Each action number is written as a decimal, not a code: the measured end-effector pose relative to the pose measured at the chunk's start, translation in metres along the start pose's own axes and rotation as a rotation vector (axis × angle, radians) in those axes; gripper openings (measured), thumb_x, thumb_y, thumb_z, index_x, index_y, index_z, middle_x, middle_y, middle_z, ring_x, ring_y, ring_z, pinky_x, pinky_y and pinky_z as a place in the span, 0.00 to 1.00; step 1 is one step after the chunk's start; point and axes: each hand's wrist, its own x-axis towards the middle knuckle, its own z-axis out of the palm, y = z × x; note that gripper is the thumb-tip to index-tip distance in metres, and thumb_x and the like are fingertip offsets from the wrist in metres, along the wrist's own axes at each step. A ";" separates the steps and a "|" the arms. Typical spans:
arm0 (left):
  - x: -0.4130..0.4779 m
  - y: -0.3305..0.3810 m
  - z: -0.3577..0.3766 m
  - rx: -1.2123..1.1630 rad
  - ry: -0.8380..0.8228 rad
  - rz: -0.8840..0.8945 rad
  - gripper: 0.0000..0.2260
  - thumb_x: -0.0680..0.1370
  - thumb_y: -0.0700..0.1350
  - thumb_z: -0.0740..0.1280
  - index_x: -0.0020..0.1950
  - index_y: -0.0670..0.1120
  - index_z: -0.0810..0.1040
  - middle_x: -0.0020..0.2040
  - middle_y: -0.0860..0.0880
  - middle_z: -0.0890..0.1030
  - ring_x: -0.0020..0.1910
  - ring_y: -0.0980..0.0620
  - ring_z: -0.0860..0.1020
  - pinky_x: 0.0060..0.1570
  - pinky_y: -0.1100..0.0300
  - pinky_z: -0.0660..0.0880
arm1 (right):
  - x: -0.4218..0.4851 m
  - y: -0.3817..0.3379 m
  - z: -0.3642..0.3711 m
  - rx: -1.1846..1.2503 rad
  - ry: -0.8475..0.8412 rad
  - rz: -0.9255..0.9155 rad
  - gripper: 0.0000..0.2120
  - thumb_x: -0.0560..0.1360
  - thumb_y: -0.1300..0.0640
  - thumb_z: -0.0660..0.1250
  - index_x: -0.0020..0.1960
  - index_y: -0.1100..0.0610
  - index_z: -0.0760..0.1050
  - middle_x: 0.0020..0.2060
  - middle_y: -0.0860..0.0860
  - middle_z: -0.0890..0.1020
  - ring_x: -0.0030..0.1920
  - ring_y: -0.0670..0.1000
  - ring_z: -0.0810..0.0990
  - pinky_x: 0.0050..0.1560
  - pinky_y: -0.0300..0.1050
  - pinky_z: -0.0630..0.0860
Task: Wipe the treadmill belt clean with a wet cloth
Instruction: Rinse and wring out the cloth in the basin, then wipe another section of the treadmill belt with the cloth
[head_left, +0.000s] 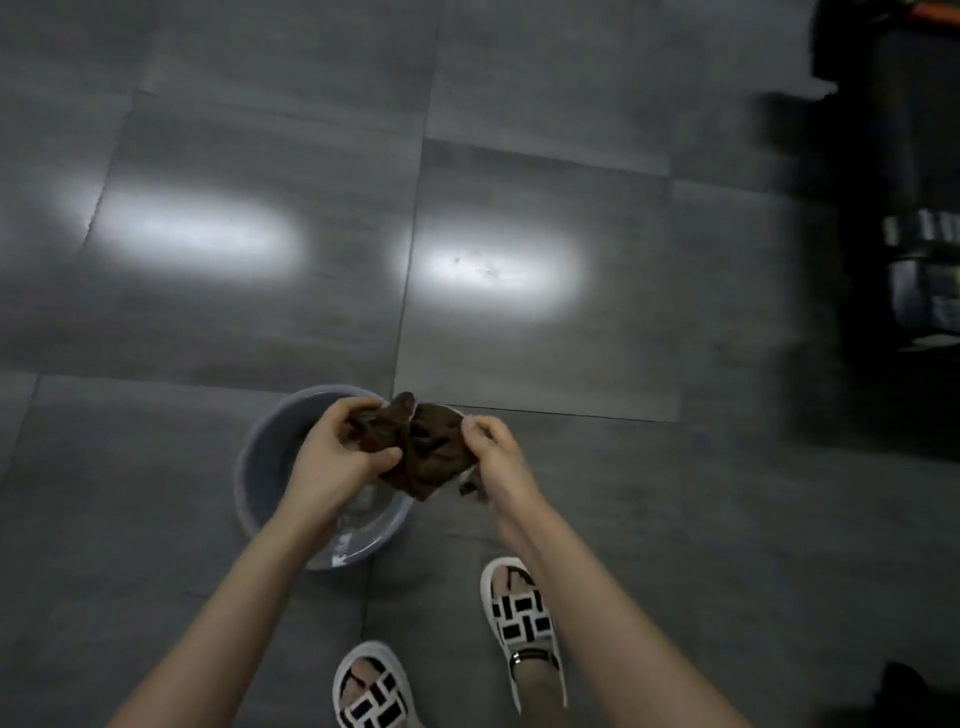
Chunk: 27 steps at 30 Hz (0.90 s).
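A crumpled dark brown cloth (426, 447) hangs bunched between both hands, above the right side of a grey basin (260, 467) that stands on the floor. My left hand (337, 452) grips the cloth's left part with curled fingers. My right hand (493, 457) pinches its right edge. A little water shows in the basin's bottom. The treadmill (904, 208) is a dark, blurred machine at the far right edge, well away from my hands.
The grey tiled floor (260, 312) spreads wide to the front and left, with two bright light reflections on it. My feet in black-and-white sandals (519, 618) stand just behind the basin. A dark object (904, 686) sits at the bottom right corner.
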 end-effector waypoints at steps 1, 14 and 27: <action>-0.016 0.020 0.021 0.016 -0.066 0.013 0.23 0.69 0.26 0.70 0.57 0.46 0.74 0.49 0.47 0.80 0.48 0.50 0.80 0.46 0.55 0.79 | -0.016 -0.012 -0.016 0.127 -0.010 0.036 0.13 0.77 0.49 0.65 0.53 0.58 0.74 0.47 0.57 0.81 0.44 0.55 0.80 0.43 0.46 0.78; -0.146 0.202 0.285 0.350 -0.561 0.095 0.09 0.76 0.33 0.65 0.55 0.42 0.76 0.51 0.40 0.80 0.46 0.47 0.78 0.47 0.55 0.78 | -0.180 -0.121 -0.303 0.718 0.452 -0.157 0.07 0.75 0.65 0.65 0.48 0.55 0.77 0.35 0.52 0.82 0.32 0.49 0.81 0.31 0.39 0.76; -0.151 0.275 0.574 0.538 -0.466 0.428 0.07 0.76 0.39 0.64 0.44 0.52 0.78 0.43 0.48 0.81 0.47 0.47 0.79 0.54 0.46 0.77 | -0.201 -0.206 -0.623 0.545 0.667 -0.222 0.13 0.74 0.62 0.67 0.58 0.55 0.78 0.45 0.53 0.84 0.43 0.52 0.84 0.36 0.43 0.79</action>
